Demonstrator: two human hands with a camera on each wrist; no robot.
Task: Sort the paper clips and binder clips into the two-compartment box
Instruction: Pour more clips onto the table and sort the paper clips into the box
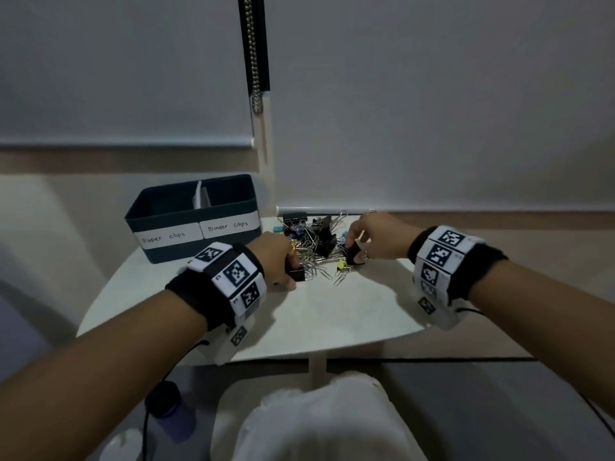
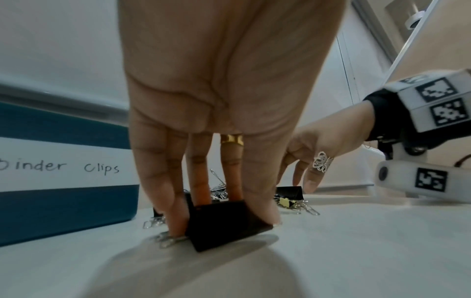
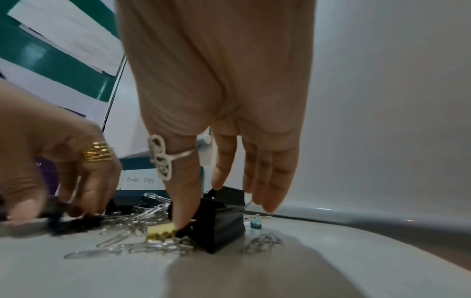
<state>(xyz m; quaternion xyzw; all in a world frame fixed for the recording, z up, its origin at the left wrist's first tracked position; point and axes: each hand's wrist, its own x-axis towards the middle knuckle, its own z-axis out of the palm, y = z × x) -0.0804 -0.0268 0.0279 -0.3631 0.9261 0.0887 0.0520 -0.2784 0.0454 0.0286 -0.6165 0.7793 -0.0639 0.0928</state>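
Observation:
A dark blue two-compartment box (image 1: 173, 214) stands at the back left of the table, labelled "Paper clips" on the left and "Binder clips" on the right. To its right lies a mixed pile of silver paper clips (image 1: 311, 252) and binder clips. My left hand (image 1: 293, 271) pinches a black binder clip (image 2: 224, 223) between thumb and fingers, low on the table at the pile's near left edge. My right hand (image 1: 354, 247) pinches another black binder clip (image 3: 221, 227) at the pile's right side, thumb in front and index finger behind. A small yellow binder clip (image 3: 160, 231) lies beside that thumb.
The white round table (image 1: 316, 314) has bare surface between the pile and its near edge. Roller blinds and a bead chain (image 1: 254, 61) hang close behind the pile. A purple bottle (image 1: 173, 410) stands on the floor at lower left. My knee is below the table's edge.

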